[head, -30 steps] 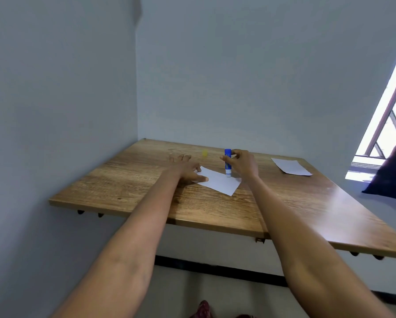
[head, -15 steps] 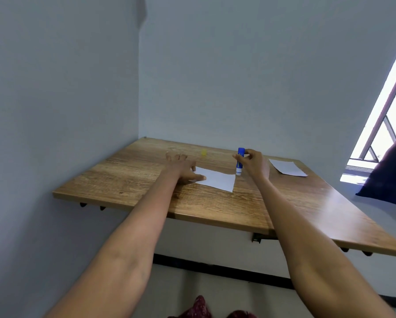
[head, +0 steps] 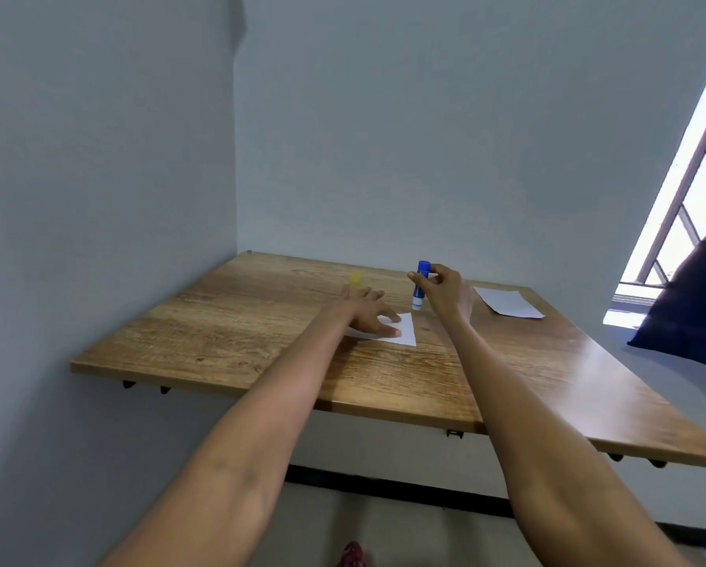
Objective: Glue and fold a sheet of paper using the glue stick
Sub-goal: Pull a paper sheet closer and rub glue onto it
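The paper (head: 400,331) is pinned flat by the spread left hand (head: 367,315); the glue stick (head: 420,284), gripped upright by the right hand (head: 445,290), should be stroked evenly along its edge.

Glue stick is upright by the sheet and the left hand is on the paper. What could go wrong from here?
1. The glue stick stands on its narrow end just off the paper's far corner; it may topple if the right hand lets go.
2. The left hand lies flat on the paper, so fresh glue could smear or stick to it.
3. The small yellow thing, possibly the cap, lies apart, so the glue may dry.
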{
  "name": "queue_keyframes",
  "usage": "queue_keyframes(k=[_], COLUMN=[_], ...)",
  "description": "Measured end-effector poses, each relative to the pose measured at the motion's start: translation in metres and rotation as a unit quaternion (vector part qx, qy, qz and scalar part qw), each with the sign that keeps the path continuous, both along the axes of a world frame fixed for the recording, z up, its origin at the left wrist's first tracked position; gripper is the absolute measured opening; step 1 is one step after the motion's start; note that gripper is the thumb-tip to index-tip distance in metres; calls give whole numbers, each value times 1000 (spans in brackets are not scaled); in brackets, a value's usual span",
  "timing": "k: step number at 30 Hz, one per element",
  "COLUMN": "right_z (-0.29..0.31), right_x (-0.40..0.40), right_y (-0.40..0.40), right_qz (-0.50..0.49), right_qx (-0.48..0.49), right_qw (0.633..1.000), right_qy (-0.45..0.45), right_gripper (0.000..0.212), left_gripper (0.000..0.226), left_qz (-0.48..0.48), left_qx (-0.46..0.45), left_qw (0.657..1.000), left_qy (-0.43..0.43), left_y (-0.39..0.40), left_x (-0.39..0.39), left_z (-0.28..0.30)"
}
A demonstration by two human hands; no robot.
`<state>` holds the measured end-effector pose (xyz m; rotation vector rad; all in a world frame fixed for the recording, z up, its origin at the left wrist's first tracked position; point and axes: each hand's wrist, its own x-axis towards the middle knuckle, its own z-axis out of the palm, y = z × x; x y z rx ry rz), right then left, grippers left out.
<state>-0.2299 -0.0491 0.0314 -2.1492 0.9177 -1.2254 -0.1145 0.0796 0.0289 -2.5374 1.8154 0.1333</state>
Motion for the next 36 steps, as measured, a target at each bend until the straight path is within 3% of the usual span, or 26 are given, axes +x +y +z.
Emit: queue_keyframes(k=[6, 36], right_z=[2, -22], right_x=[11, 59], right_y=[-10, -20], right_qz=[24, 39], right_qx=[7, -5], right_qw=[1000, 999], right_qy=[7, 9], right_gripper=[35, 44], left_gripper=[63, 67], left_qz=[73, 67], left_qx=[-46, -48], left_qw=[996, 997], left_qy=[-7, 7], left_y=[-10, -14], left_x=[7, 22], left_z=[-8, -8])
